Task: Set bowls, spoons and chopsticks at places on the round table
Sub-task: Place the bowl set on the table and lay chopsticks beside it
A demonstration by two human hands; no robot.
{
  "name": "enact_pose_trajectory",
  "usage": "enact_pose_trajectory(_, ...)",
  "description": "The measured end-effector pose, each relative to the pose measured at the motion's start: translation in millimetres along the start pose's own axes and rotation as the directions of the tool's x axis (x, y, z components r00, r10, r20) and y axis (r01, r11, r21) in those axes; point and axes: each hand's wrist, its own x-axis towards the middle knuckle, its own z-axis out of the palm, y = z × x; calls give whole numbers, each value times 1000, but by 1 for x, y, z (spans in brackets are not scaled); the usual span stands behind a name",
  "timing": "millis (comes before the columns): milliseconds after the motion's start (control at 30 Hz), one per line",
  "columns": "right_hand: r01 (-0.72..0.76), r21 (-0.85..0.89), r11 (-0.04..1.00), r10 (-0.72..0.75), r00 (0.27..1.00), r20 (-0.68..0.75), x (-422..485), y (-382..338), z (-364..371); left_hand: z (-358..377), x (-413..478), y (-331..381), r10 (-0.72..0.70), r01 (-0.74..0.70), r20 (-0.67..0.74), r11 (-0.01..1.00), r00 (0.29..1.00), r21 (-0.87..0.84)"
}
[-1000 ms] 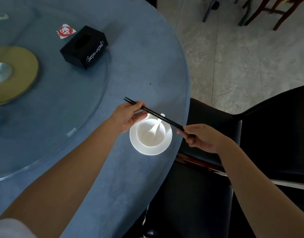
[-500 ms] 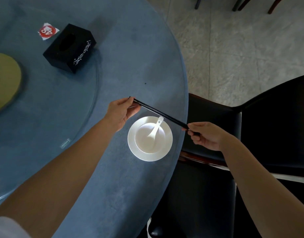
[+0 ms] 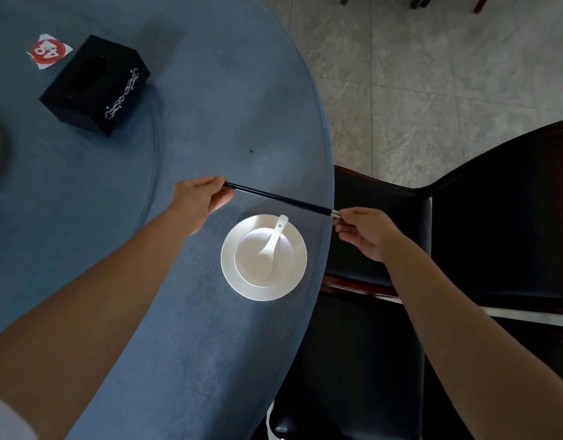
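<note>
Chopsticks black, silver-tipped; bowl, spoon, saucer white; tablecloth blue; box black, white scrollwork.

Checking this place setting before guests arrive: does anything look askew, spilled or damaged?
Nothing stands out. The spoon lies in the bowl on its saucer, no spill or chip visible. The left hand and right hand pinch the chopsticks by their ends.

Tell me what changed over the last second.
The chopsticks, pinched at their ends by the left hand and right hand, shifted from across the bowl to just beyond the plate's far rim. Both grips held; bowl, spoon and plate stayed put.
</note>
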Motion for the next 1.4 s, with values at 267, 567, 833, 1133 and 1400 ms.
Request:
enact_pose_trajectory(267, -75, 42, 996, 80, 990, -118, 10, 59, 15, -21, 11, -25, -67, 78, -85, 988, 994, 136)
enact_pose_trajectory(567, -96, 40, 995, 103, 975, -198, 9, 68, 17, -36, 16, -38, -73, 91, -82, 964, 994, 249)
enact_pose_trajectory(833, -98, 14, 995, 99, 974, -202, 8, 72, 22, -46, 23, -44, -107, 127, -86, 950, 991, 285)
enact_pose_trajectory(1133, -79, 58, 995, 90, 967, -237, 2, 79, 20, -43, 16, -45, -87, 103, -60, 918, 994, 382)
enact_pose_trajectory(1400, -62, 105, 992, 90, 952, -292, 3, 86, 23, -45, 13, -44, -69, 83, -48, 896, 996, 436)
